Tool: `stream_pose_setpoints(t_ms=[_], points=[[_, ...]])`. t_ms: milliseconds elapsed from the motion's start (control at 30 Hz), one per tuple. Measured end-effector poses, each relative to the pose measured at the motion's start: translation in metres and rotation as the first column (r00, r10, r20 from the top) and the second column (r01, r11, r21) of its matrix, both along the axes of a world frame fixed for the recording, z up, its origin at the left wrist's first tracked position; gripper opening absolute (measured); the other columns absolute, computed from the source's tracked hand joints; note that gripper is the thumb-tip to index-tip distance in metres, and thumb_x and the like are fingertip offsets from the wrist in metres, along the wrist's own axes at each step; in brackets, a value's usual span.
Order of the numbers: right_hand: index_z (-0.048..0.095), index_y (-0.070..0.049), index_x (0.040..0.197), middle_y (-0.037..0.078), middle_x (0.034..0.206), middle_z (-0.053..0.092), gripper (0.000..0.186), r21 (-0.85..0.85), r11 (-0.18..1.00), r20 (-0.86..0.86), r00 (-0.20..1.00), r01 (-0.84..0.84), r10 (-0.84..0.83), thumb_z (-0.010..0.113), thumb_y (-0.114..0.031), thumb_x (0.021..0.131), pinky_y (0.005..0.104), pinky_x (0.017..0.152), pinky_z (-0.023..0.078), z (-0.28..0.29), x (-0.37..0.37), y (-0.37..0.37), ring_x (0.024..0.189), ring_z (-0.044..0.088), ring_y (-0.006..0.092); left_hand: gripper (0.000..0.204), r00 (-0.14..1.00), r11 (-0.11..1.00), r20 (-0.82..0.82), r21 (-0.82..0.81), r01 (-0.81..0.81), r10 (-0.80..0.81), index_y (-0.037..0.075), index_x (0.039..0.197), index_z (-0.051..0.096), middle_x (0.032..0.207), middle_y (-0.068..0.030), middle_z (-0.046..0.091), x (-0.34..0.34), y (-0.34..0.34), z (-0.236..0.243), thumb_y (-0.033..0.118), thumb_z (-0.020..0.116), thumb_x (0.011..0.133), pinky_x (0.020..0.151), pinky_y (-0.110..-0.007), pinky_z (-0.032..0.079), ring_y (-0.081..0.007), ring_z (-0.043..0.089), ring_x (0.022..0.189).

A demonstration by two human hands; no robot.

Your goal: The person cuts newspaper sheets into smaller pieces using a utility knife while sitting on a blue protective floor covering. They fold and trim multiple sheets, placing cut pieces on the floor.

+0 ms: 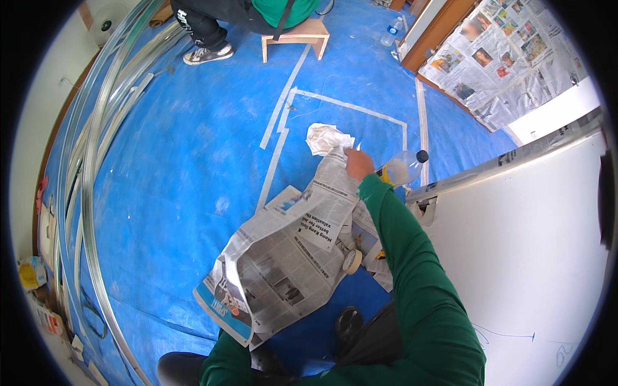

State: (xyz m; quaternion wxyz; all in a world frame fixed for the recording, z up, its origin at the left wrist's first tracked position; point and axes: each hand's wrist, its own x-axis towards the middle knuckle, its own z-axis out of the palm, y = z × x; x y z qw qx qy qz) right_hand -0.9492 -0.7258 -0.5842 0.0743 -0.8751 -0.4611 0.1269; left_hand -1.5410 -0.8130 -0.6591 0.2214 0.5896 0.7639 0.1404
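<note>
My right hand (358,165) pinches the far edge of a large newspaper sheet (277,283), its fingers closed on the paper. The sheet is spread and partly folded, its left side bowing up. My left forearm runs under the near edge of the newspaper, and the left hand is hidden behind it. Just beyond the right hand lies a crumpled whitish paper (327,139) with brownish stains. A clear plastic bottle (404,168) with a black cap lies beside the right wrist. Against the sheet's right edge rests a roll of masking tape (351,262), by more newspaper (365,235).
Blue sheeting (161,193) covers the floor, with strips of pale tape (351,105). Long metal channels (93,212) lie along the left. Ahead, a person sits on a low wooden stool (296,35). A white panel (515,257) stands close on my right; a water bottle (391,32) is farther off.
</note>
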Motion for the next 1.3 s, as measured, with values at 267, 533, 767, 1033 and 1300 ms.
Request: stream_pose_setpoints(t_ms=[267,533,767,1033,1300], points=[[0.068,-0.007,0.137,0.017,0.147,0.06,0.044,0.226,0.938,0.437,0.888,-0.264,0.144,0.067,-0.003,0.093,0.0666,0.114,0.043,0.033,-0.053,-0.02,0.136,0.059,0.0392,0.058,1.0,1.0,-0.003,0.014,-0.026,0.027,0.006,0.142,0.069,0.153,-0.0216,0.064,0.003,0.0,-0.003,0.044,0.075,0.1,0.113,-0.059,0.048,-0.047,0.056,0.143],[0.072,-0.014,0.138,0.016,0.149,0.059,0.052,0.258,0.927,0.553,0.828,-0.273,0.09,0.083,-0.021,0.088,0.061,0.113,0.043,0.197,-0.035,-0.06,0.136,0.058,0.0379,0.058,0.998,0.997,-0.009,0.057,-0.061,0.061,0.006,0.141,0.07,0.154,-0.0207,0.064,-0.002,0.01,-0.01,0.044,0.078,0.098,0.113,-0.059,0.048,-0.0468,0.055,0.144],[0.081,-0.01,0.114,0.019,0.118,0.077,0.036,0.042,0.999,0.253,0.967,-0.027,0.015,0.083,-0.036,0.089,0.0555,0.095,0.06,0.213,0.06,-0.111,0.111,0.075,0.0414,0.058,0.976,0.967,0.009,0.129,-0.219,0.22,0.007,0.141,0.07,0.155,-0.0199,0.063,-0.043,0.027,-0.018,0.044,0.08,0.097,0.113,-0.059,0.049,-0.0466,0.054,0.145],[0.08,-0.005,0.106,0.024,0.111,0.078,0.022,0.279,0.954,0.161,0.974,0.111,-0.16,0.076,-0.022,0.092,0.0551,0.096,0.062,0.183,0.086,-0.106,0.108,0.075,0.0454,0.058,0.856,0.808,0.098,0.29,-0.513,0.508,0.008,0.14,0.071,0.156,-0.0189,0.063,-0.109,0.058,-0.023,0.043,0.083,0.095,0.113,-0.058,0.049,-0.0463,0.053,0.146],[0.079,-0.003,0.106,0.025,0.111,0.078,0.021,0.434,0.883,0.417,0.909,-0.177,-0.022,0.074,-0.017,0.091,0.0535,0.097,0.062,0.288,0.07,-0.098,0.111,0.073,0.0453,0.037,0.98,0.831,0.128,0.521,-0.196,0.151,0.015,0.117,0.081,0.157,-0.0125,0.062,-0.128,0.099,0.046,0.019,0.092,0.082,0.111,-0.056,0.05,-0.0419,0.055,0.145]])
